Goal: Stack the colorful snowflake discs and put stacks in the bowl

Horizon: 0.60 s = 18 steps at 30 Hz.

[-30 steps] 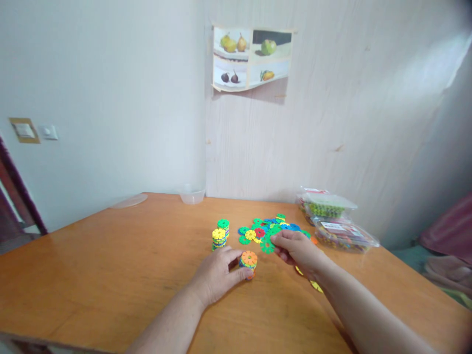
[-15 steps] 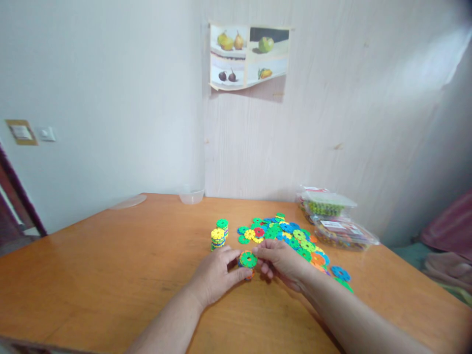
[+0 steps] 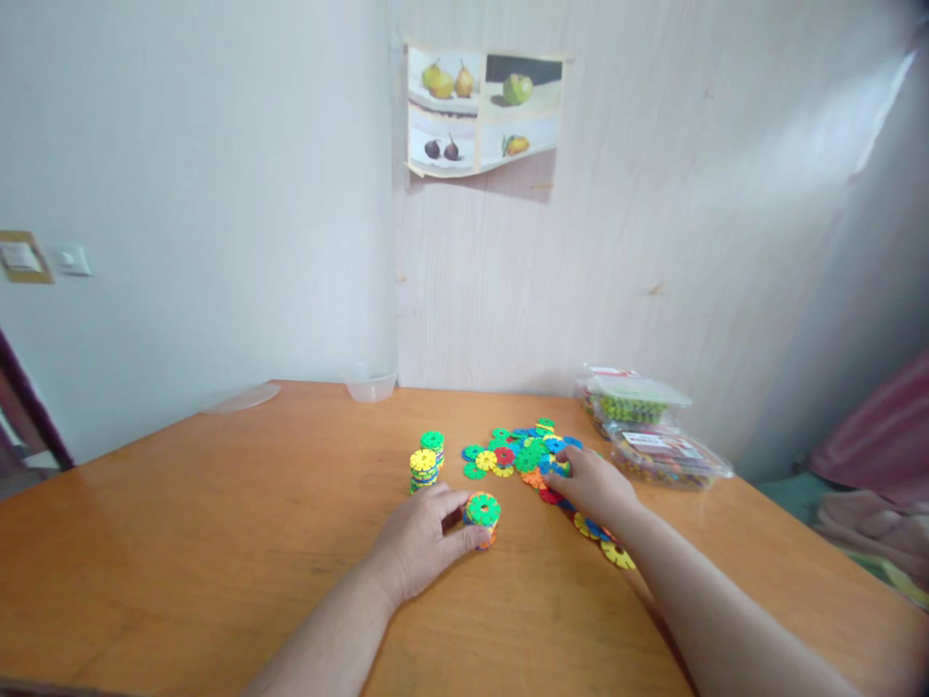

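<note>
My left hand (image 3: 419,540) curls its thumb and fingers around the side of a short stack of notched plastic discs (image 3: 483,510), with a green one on top and orange and blue edges below. Over the loose heap of coloured snowflake discs (image 3: 533,453), my right hand (image 3: 596,489) reaches down, thumb and forefinger apart. Its fingertips are at the discs, and part of the heap is hidden beneath the hand. Behind my left hand stand two more stacks, one topped by a yellow disc (image 3: 424,461) and one by a green disc (image 3: 432,440).
Clear plastic boxes with small coloured pieces (image 3: 672,455) sit at the table's right rear. A translucent tub (image 3: 371,385) and a flat lid (image 3: 243,398) lie along the back edge. The wooden table (image 3: 218,542) meets a wall carrying a fruit poster (image 3: 484,114).
My right hand has left the held stack and moved right and away from me, onto the disc heap. My left hand stays around its stack. The view has turned slightly right.
</note>
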### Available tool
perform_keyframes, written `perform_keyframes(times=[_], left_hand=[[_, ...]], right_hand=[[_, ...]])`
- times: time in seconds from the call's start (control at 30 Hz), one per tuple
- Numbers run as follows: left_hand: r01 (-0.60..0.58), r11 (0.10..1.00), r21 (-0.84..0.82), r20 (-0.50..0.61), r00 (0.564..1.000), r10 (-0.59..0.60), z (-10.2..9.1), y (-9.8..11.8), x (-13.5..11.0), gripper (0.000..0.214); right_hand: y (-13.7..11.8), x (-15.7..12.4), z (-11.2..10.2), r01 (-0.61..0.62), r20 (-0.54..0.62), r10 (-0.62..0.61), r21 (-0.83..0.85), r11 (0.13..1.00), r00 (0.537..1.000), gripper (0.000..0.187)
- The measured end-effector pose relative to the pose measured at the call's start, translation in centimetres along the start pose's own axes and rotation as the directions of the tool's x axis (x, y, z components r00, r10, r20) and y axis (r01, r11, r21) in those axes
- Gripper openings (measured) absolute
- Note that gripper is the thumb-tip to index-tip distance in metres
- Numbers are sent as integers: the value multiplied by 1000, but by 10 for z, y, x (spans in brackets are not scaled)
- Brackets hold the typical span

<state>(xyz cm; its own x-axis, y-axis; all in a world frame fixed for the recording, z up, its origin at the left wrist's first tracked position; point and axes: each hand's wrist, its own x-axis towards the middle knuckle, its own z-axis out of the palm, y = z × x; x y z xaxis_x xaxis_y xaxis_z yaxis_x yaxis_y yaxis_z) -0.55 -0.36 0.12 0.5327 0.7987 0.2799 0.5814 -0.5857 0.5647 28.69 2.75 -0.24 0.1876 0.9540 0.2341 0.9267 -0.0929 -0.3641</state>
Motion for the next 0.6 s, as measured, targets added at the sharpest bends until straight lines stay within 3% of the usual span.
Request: perform_keyframes(times=[0.2, 0.3, 0.37, 0.43, 0.5, 0.6], left_hand=[[-2, 1000, 15, -5, 1000, 2, 0, 0, 0, 37], [0, 1000, 14, -3, 1000, 0, -1, 0, 0, 36], [6, 1000, 8, 3, 1000, -6, -1, 0, 0, 36], [3, 1000, 7, 1, 1000, -3, -1, -1, 0, 36], [-4, 1000, 12, -8, 1000, 4, 0, -1, 0, 36], [-12, 1000, 21, -22, 1000, 13, 0, -2, 0, 36]], right_hand=[[-5, 1, 4, -12, -9, 12, 21, 1000, 1000, 22], [-8, 3, 6, -19, -49, 26, 146, 989, 998, 10], [-12, 1, 6, -30, -33, 43, 322, 946, 999, 10], [-21, -5, 5, -73, 73, 39, 569, 819, 997, 15], [-33, -15, 2, -151, 201, -10, 766, 625, 979, 21], [-54, -30, -2, -212, 279, -97, 877, 432, 955, 27]])
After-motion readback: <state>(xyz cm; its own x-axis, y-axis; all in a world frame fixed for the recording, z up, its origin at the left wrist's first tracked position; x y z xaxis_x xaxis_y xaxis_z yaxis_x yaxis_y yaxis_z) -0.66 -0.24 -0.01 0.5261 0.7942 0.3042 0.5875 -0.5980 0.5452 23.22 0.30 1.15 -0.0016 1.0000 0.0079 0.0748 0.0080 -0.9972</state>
